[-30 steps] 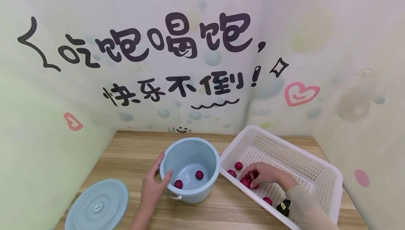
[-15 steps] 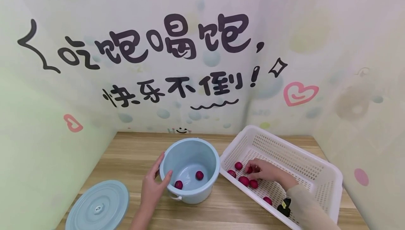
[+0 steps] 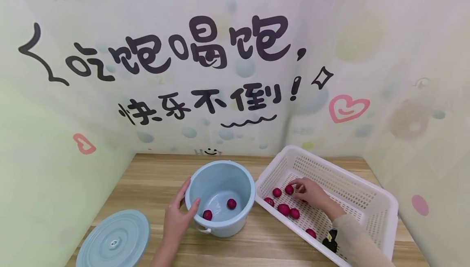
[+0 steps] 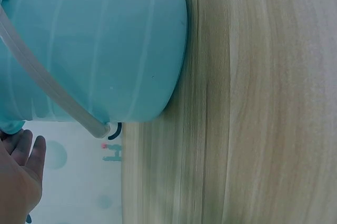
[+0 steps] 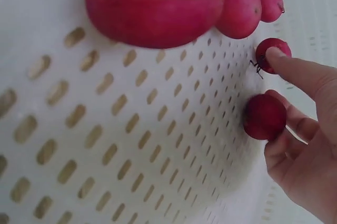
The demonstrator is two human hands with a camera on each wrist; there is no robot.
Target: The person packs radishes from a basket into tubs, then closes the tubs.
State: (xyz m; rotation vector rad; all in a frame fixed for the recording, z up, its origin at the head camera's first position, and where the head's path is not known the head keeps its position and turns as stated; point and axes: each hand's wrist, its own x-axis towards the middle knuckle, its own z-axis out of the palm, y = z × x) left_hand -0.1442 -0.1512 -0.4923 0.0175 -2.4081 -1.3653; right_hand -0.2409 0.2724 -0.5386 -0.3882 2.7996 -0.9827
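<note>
A light-blue bucket [image 3: 231, 226] stands on the table with two red radishes [image 3: 231, 204] on its inside floor. My left hand [image 3: 177, 218] holds the bucket's left side at the rim, its thumb over the front edge. In the left wrist view, the fingers meet the rim beside the bucket wall [image 4: 100, 45]. My right hand [image 3: 312, 195] is inside a white perforated basket [image 3: 338, 173]. Its fingers curl behind a dark red radish [image 5: 265, 117] in the right wrist view. The thumb overlaps another radish [image 5: 273, 55] there; contact is unclear. Several more radishes [image 3: 284, 209] lie nearby.
A round blue lid [image 3: 114, 240] lies at the table's left front. The wooden table [image 3: 198, 252] meets a printed wall [image 3: 257, 136] at the back. A pale handle [image 4: 58, 95] hangs against the bucket. A black item [image 3: 330, 240] shows at the right sleeve.
My right hand has shifted slightly toward the back of the basket, and one radish near its fingertips has moved back too. The left hand and bucket stay put.
</note>
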